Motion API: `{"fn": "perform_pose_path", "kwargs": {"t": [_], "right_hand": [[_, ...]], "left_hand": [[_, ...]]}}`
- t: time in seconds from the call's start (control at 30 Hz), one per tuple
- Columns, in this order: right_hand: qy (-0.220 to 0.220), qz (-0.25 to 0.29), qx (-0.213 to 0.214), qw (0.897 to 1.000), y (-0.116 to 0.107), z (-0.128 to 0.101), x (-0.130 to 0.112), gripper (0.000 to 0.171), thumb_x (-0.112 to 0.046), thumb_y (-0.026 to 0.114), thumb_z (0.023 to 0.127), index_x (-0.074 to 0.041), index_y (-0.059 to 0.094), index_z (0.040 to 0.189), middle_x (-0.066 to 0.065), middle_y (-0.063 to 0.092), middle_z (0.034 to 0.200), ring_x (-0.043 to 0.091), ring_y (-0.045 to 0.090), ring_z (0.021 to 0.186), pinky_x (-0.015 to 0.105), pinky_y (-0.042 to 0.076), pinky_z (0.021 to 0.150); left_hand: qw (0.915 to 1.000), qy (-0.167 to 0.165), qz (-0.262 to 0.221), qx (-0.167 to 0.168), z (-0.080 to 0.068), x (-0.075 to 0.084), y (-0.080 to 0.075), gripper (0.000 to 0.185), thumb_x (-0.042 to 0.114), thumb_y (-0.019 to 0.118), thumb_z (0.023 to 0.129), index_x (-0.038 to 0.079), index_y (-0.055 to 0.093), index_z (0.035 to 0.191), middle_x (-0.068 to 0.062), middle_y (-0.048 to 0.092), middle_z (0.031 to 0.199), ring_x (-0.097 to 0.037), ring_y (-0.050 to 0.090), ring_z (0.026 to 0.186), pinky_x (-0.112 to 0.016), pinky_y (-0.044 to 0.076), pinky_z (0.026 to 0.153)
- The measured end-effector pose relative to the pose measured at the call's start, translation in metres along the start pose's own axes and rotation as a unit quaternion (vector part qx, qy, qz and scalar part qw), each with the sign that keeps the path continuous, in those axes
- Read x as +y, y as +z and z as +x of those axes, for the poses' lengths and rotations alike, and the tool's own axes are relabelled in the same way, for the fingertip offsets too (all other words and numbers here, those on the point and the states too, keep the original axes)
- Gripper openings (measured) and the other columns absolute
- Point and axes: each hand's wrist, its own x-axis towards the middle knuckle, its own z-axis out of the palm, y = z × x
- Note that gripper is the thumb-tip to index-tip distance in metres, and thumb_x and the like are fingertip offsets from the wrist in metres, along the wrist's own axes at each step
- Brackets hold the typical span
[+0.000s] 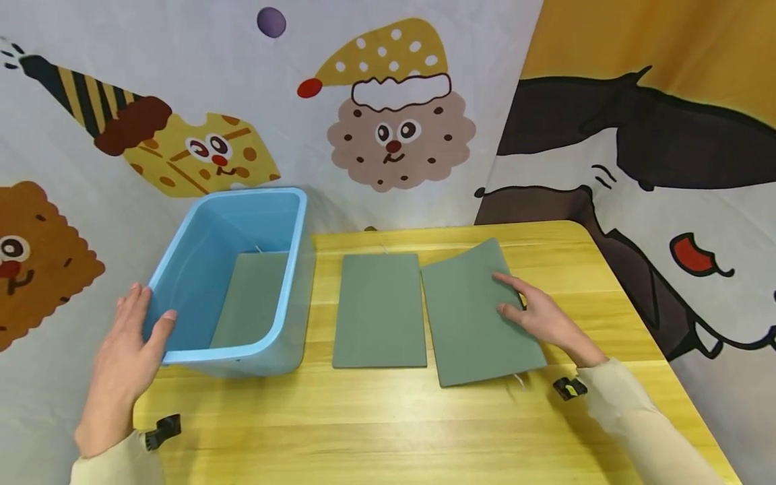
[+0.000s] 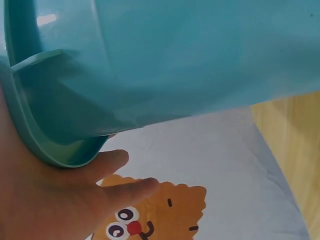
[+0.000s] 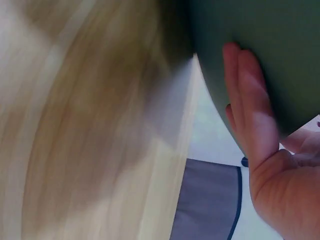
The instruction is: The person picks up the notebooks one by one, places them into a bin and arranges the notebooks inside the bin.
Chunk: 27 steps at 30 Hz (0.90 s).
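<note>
Here's a yellow wood-grain table (image 1: pixel 376 431) against a cartoon-printed cloth (image 1: pixel 303 155), and the left hand (image 1: pixel 124 357) grips the blue bin (image 1: pixel 242 364) by its rim, thumb inside, fingers outside. The right hand (image 1: pixel 539 320) pinches the raised green board (image 1: pixel 463 323) by its right edge, fingers above and below, just beside a flat green board (image 1: pixel 380 313). A third board (image 1: pixel 254 296) sits in the bin, partly hidden by its near wall, and a pale strand (image 1: pixel 519 381) by the raised one is hard to make out.

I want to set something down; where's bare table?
The table is bare in front of the blue bin and flat green board, and right of the right hand. Crowded: left to middle, that board between bin and held board.
</note>
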Motion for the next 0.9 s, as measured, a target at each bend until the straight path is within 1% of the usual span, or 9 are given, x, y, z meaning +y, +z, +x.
{"fn": "perform_pose_path", "kwargs": {"t": [0.13,0.4,0.47,0.57,0.6,0.67,0.77,0.83,0.9], "right_hand": [[-0.007,0.020,0.003,1.000,-0.004,-0.005,-0.007,0.063,-0.016,0.064,0.104,-0.004,0.037,0.160,0.025,0.033,0.164,0.049,0.026,0.150,0.069,0.028,0.114],[-0.015,0.026,0.031,0.999,-0.006,-0.010,-0.018,0.060,-0.014,0.061,0.104,-0.005,0.038,0.159,0.021,0.035,0.163,0.044,0.030,0.150,0.063,0.036,0.108],[-0.015,0.028,0.035,0.999,-0.007,-0.011,-0.021,0.060,-0.013,0.061,0.104,-0.005,0.038,0.159,0.020,0.036,0.163,0.043,0.030,0.150,0.061,0.037,0.107],[-0.013,0.028,0.040,0.999,-0.010,-0.013,-0.025,0.061,-0.014,0.061,0.105,-0.005,0.037,0.160,0.019,0.036,0.164,0.039,0.033,0.148,0.051,0.039,0.103],[-0.012,0.026,0.042,0.999,-0.011,-0.013,-0.026,0.061,-0.014,0.061,0.105,-0.006,0.037,0.160,0.019,0.036,0.164,0.036,0.038,0.145,0.045,0.040,0.100],[-0.009,0.024,0.047,0.999,-0.012,-0.013,-0.028,0.060,-0.014,0.060,0.105,-0.007,0.037,0.160,0.019,0.036,0.164,0.033,0.057,0.120,0.036,0.042,0.090],[-0.005,0.014,0.055,0.998,-0.013,-0.014,-0.031,0.059,-0.015,0.060,0.106,-0.008,0.038,0.161,0.020,0.036,0.163,0.022,0.055,0.095,0.027,0.041,0.079],[-0.002,0.016,0.056,0.998,-0.013,-0.013,-0.032,0.060,-0.015,0.059,0.106,-0.008,0.036,0.161,0.020,0.035,0.164,0.020,0.049,0.069,0.027,0.043,0.071],[-0.001,0.012,0.056,0.998,-0.013,-0.013,-0.035,0.060,-0.016,0.058,0.107,-0.009,0.035,0.162,0.019,0.035,0.164,0.017,0.050,0.075,0.028,0.043,0.073]], "left_hand": [[0.9997,0.010,0.010,-0.019,0.002,0.001,-0.003,0.073,0.041,0.032,0.112,-0.003,0.005,0.163,-0.021,-0.007,0.171,-0.044,-0.012,0.156,-0.068,-0.003,0.121],[0.9964,0.023,0.019,-0.080,0.010,0.001,-0.017,0.078,0.042,0.032,0.113,-0.013,0.000,0.159,-0.033,-0.013,0.165,-0.051,-0.018,0.152,-0.074,-0.006,0.116],[0.9954,0.022,0.014,-0.092,0.012,0.001,-0.020,0.079,0.042,0.032,0.113,-0.013,-0.001,0.158,-0.034,-0.013,0.165,-0.051,-0.018,0.152,-0.076,-0.005,0.115],[0.9950,0.016,0.008,-0.098,0.014,0.001,-0.023,0.080,0.043,0.033,0.112,-0.012,-0.001,0.159,-0.033,-0.012,0.166,-0.050,-0.017,0.152,-0.078,-0.003,0.114],[0.9950,0.014,0.005,-0.099,0.014,0.001,-0.023,0.080,0.043,0.033,0.112,-0.011,-0.001,0.160,-0.031,-0.013,0.166,-0.049,-0.017,0.153,-0.078,-0.003,0.113],[0.9952,0.012,0.004,-0.098,0.015,0.000,-0.023,0.080,0.043,0.034,0.112,-0.008,-0.002,0.161,-0.028,-0.014,0.167,-0.048,-0.017,0.153,-0.078,-0.003,0.113],[0.9954,0.016,-0.001,-0.094,0.015,0.000,-0.022,0.078,0.043,0.034,0.112,-0.004,-0.004,0.162,-0.023,-0.017,0.168,-0.046,-0.018,0.153,-0.076,-0.006,0.115],[0.9957,0.025,-0.011,-0.089,0.015,-0.001,-0.021,0.075,0.041,0.032,0.113,-0.002,-0.004,0.163,-0.021,-0.017,0.169,-0.045,-0.018,0.154,-0.073,-0.008,0.116],[0.9959,0.034,-0.021,-0.081,0.016,-0.003,-0.021,0.071,0.039,0.029,0.114,-0.001,-0.002,0.163,-0.020,-0.016,0.170,-0.044,-0.018,0.154,-0.069,-0.010,0.118]]}}
